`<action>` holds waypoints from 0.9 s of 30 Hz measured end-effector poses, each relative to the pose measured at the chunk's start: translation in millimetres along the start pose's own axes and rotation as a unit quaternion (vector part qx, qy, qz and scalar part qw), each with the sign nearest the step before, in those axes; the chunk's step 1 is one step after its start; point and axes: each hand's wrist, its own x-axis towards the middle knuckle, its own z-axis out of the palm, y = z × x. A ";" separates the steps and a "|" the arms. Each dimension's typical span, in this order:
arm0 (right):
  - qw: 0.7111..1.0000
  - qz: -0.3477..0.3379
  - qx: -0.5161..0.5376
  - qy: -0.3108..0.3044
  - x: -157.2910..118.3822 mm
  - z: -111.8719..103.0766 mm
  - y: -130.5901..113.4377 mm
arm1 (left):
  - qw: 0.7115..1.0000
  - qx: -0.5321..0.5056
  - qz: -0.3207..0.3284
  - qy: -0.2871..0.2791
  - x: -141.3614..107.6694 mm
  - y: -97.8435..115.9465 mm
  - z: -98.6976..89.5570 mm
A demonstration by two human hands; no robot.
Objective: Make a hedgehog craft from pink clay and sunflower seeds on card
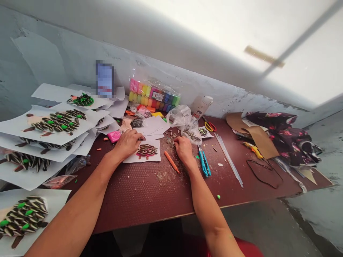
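Observation:
A small white card lies on the table, with striped sunflower seeds set in rows over a pink base. My left hand rests over the card's upper left corner, fingers bent and loosely spread, the thumb hidden. Loose sunflower seeds are scattered right of the card. Among them my right hand is closed in a pinch; whatever is between its fingertips is hidden. An orange stick lies between card and right hand. Beside my right wrist is a teal utility knife.
Stacked sheets with seed pictures fill the left. Behind are pink clay, a bag of coloured clay, a plastic bag, a white bottle and scissors. Glue sticks, a yellow glue gun and dark floral cloth lie right.

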 end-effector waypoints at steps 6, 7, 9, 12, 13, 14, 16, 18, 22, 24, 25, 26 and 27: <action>0.999 -0.023 -0.023 0.018 0.5 0.8 3.3 | 1.000 0.007 -0.001 -0.006 0.3 0.9 -1.4; 0.999 -0.021 -0.014 0.032 0.2 0.2 3.9 | 1.000 0.010 0.000 -0.007 0.4 1.2 -1.8; 0.997 -0.019 0.022 0.068 -1.0 -1.6 3.9 | 1.000 0.016 0.000 -0.009 0.6 1.9 -2.6; 0.990 -0.037 0.107 0.085 -5.3 -4.6 -0.3 | 1.000 0.019 -0.001 -0.013 0.9 2.8 -3.7; 0.987 -0.047 0.130 0.076 -7.2 -5.5 -2.7 | 1.000 0.018 0.000 -0.014 1.0 2.9 -3.9; 0.986 -0.058 0.145 0.064 -9.2 -6.1 -5.5 | 1.000 0.017 0.001 -0.014 1.2 3.0 -4.2; 0.986 -0.080 0.142 0.042 -13.1 -7.1 -11.2 | 1.000 0.014 0.001 -0.015 1.5 3.0 -4.5; 0.989 -0.096 0.111 0.026 -16.1 -7.7 -16.2 | 1.000 0.011 -0.003 -0.018 2.0 3.0 -4.9; 0.992 -0.112 0.046 -0.024 -18.2 -7.7 -22.3 | 1.000 0.007 -0.009 -0.026 2.3 3.7 -6.1; 0.992 -0.118 0.036 -0.038 -17.5 -6.8 -24.5 | 1.000 0.010 -0.007 -0.027 2.0 4.6 -6.9; 0.992 -0.117 0.038 -0.038 -16.9 -6.1 -25.5 | 1.000 0.013 -0.005 -0.027 1.7 5.1 -7.2; 0.992 -0.112 0.043 -0.037 -16.2 -5.3 -26.5 | 1.000 0.016 -0.004 -0.027 1.4 5.6 -7.5; 0.993 -0.105 0.048 -0.037 -15.6 -4.5 -27.3 | 0.999 0.019 -0.004 -0.026 1.1 6.1 -7.7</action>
